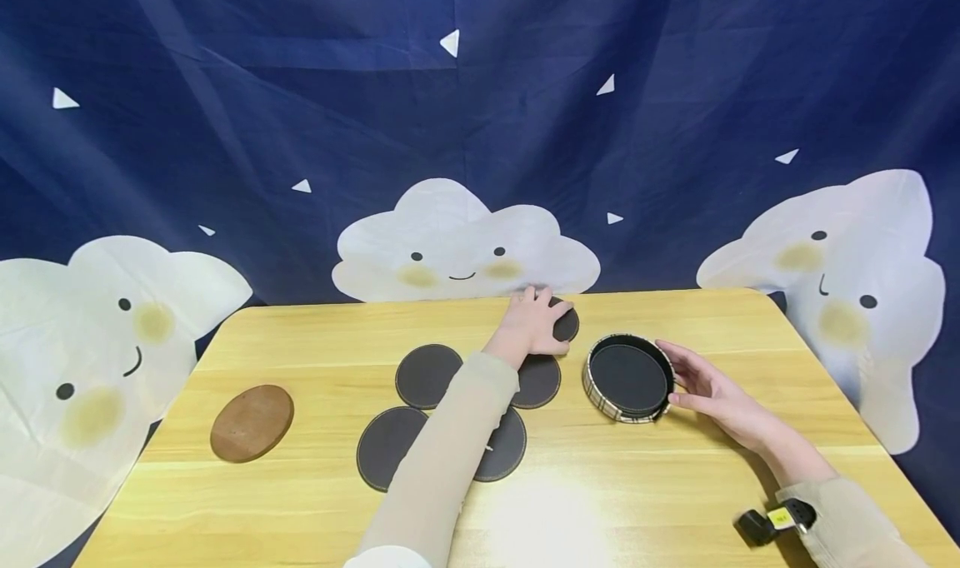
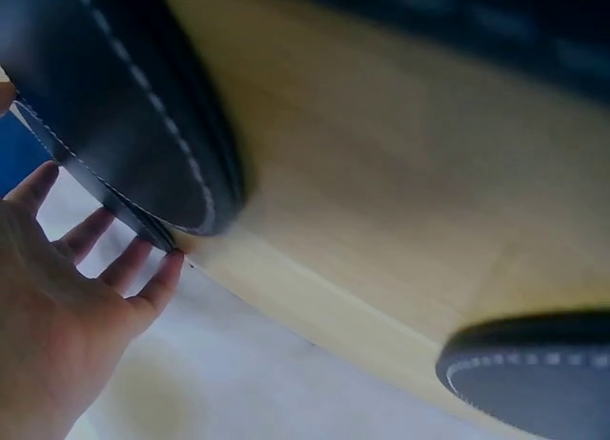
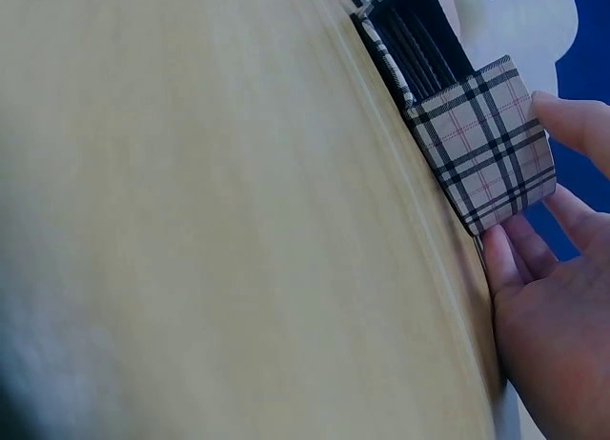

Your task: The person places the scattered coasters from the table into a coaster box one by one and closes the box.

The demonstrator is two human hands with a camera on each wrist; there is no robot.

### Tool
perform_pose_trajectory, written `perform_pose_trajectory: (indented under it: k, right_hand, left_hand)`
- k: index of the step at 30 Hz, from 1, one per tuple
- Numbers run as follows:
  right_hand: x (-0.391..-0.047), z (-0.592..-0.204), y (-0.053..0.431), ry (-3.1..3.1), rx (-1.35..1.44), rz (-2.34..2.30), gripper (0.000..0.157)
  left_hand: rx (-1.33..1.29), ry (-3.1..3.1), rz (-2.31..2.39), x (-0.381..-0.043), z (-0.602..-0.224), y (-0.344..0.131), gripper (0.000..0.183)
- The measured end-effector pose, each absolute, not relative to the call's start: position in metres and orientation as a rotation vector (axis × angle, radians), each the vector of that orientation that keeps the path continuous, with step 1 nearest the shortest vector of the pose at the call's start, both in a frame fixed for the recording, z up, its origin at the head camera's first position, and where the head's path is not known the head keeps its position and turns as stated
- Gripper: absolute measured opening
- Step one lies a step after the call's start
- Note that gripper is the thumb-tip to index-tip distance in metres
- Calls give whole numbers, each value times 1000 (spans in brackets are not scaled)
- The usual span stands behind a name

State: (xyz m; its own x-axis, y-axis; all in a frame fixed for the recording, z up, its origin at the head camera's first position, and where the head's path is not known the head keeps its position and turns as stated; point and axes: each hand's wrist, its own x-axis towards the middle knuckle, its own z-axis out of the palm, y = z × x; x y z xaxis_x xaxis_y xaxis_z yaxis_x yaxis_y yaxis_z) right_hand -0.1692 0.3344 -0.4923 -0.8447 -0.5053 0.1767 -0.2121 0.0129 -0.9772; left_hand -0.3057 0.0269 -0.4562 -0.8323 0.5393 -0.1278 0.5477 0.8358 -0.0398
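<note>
At the table's far edge, my left hand (image 1: 529, 325) is spread over a round black stitched coaster (image 1: 567, 325). In the left wrist view its fingertips (image 2: 170, 261) grip that coaster's rim, with the thumb mostly out of frame. Beneath and beside the left forearm lie several more black coasters (image 1: 429, 376), flat on the table. My right hand (image 1: 708, 391) holds the side of a round plaid coaster holder (image 1: 628, 378) with a black inside, thumb on the near side and fingers behind. Through a gap in the holder's wall (image 3: 486, 145), stacked dark edges show.
A round brown wooden disc (image 1: 252, 423) lies at the left of the pale wooden table (image 1: 315, 335). Behind the table hangs a dark blue cloth (image 1: 525, 118) printed with smiling clouds. A small black device (image 1: 776, 520) is strapped at the right wrist.
</note>
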Motion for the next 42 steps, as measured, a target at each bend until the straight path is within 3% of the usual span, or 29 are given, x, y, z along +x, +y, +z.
perform_pose_trajectory:
  k: [15,42]
  right_hand:
    - [-169,-491,330,2073,-753,-1910,74]
    - [-168,-491,332,2076,-749,-1917,75]
  left_hand:
    - [868,2946,-67,-307,-455,23,89]
    - [1291,2972,-184,-281,-421,33,94]
